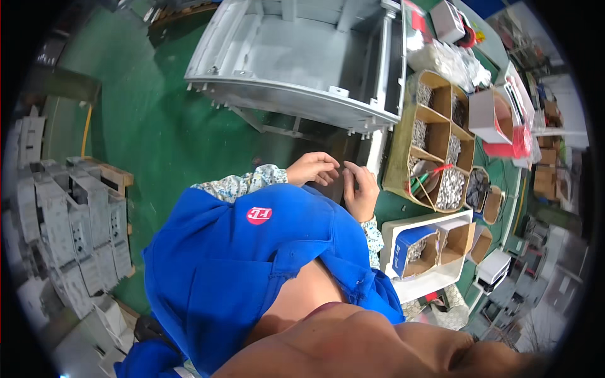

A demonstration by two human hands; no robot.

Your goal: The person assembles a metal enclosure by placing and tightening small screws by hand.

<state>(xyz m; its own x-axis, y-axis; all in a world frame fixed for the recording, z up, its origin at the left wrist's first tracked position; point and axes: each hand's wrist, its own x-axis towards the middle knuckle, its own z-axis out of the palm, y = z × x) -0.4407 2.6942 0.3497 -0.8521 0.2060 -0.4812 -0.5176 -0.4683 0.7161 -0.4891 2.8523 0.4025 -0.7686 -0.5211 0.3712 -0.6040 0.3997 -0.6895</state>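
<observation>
Both hands point(337, 176) pinch something too small to tell

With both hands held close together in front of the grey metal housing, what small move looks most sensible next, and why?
Probably a short reach with the right hand to the divided cardboard tray of silver screws. Both the right and the left hand hover fingertip to fingertip below the grey metal housing; whether they pinch anything is too small to tell, and the tray lies just beside the right hand.
</observation>
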